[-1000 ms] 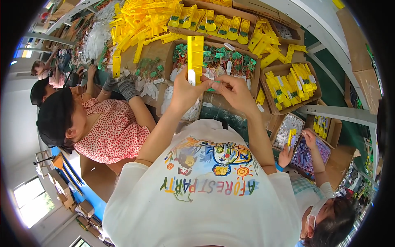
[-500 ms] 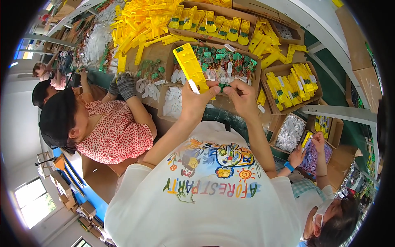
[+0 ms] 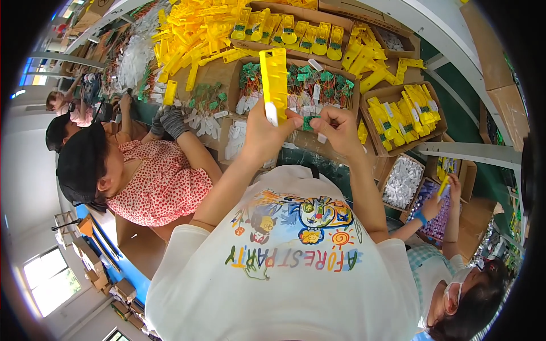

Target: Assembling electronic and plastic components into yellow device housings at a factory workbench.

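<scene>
My left hand (image 3: 263,135) is closed round a long yellow plastic housing (image 3: 274,71), which stands nearly upright. A white plastic piece (image 3: 271,113) lies against the housing's lower end. Between my hands is a small green circuit board (image 3: 309,123); the fingertips of my right hand (image 3: 343,132) pinch its right side, and my left thumb reaches its left edge. A small white part (image 3: 322,138) shows just under my right fingers. Behind my hands, a cardboard box (image 3: 357,94) holds several wired green boards (image 3: 335,82) and white pieces.
Yellow housings (image 3: 190,28) are heaped at the far left, beside a box of upright housings (image 3: 307,40). Another box of housings (image 3: 405,116) stands right. A gloved co-worker (image 3: 156,182) sits left; another person (image 3: 435,273) works at right near white parts (image 3: 402,182).
The yellow housing has turned more upright in my left hand. The green board has tilted and shows more of its face. The co-worker at right has moved their hands.
</scene>
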`<state>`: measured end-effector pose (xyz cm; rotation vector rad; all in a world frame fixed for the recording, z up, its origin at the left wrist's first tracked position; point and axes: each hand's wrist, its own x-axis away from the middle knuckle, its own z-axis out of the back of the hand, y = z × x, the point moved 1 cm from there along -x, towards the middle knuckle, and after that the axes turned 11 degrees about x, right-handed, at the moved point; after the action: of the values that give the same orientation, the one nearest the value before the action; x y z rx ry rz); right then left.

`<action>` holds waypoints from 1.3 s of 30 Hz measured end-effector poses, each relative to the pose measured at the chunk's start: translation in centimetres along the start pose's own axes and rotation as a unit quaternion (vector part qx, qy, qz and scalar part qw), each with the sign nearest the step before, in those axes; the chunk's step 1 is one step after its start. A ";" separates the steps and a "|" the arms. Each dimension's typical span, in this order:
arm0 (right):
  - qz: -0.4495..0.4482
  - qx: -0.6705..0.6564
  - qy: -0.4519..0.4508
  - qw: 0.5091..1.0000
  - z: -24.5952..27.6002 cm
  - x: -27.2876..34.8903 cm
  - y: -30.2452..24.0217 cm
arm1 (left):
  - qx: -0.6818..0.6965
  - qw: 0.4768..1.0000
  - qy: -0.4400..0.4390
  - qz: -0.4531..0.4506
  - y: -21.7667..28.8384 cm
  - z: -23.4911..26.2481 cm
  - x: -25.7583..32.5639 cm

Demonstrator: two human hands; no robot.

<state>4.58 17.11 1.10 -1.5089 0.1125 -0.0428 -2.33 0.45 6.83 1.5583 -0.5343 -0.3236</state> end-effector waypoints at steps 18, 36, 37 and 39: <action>0.012 0.100 0.151 0.983 -3.1 1.2 -3.6 | 0.409 0.907 0.012 0.097 -2.5 0.0 -0.1; 0.018 0.279 0.153 0.948 -4.1 1.0 -4.9 | 0.308 0.951 0.012 0.007 -2.7 -1.1 1.7; 0.018 0.280 0.152 0.948 -4.2 1.0 -4.8 | 0.309 0.951 0.012 0.007 -2.8 -1.1 1.7; 0.004 0.243 0.157 0.957 -4.4 1.0 -4.4 | 0.332 0.943 0.014 -0.006 -3.2 -1.0 1.5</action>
<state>5.30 12.42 5.15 -0.9987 0.3390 -0.2857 -0.12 0.49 3.93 2.2153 -0.6493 -0.1288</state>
